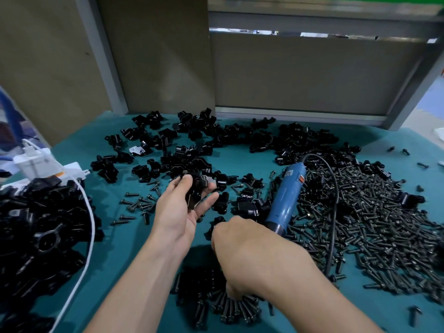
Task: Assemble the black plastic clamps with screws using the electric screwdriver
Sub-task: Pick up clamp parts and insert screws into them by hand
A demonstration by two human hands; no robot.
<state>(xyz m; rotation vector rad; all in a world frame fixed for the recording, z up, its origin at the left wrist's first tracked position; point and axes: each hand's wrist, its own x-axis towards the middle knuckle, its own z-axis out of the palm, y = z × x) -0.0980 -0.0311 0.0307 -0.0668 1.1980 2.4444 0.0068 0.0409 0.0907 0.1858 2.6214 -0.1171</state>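
My left hand (pixel 182 205) holds a black plastic clamp (pixel 195 191) above the green table, thumb and fingers curled round it. My right hand (pixel 242 246) is turned down over a small heap of black screws (pixel 230 306) near the front edge; its fingertips are hidden, so I cannot tell whether it pinches a screw. The blue electric screwdriver (pixel 286 200) lies on the table just right of both hands, tip toward me, its black cord (pixel 336 195) looping over the big pile of screws (pixel 374 217). Loose black clamps (pixel 192 150) are scattered behind the hands.
A heap of larger black plastic parts (pixel 40 227) fills the left side, with a white cable (pixel 89 224) across it and a white charger (pixel 33 159) behind. Cardboard panels (pixel 153 51) and a metal frame (pixel 300 114) close the back of the green mat (pixel 134 241).
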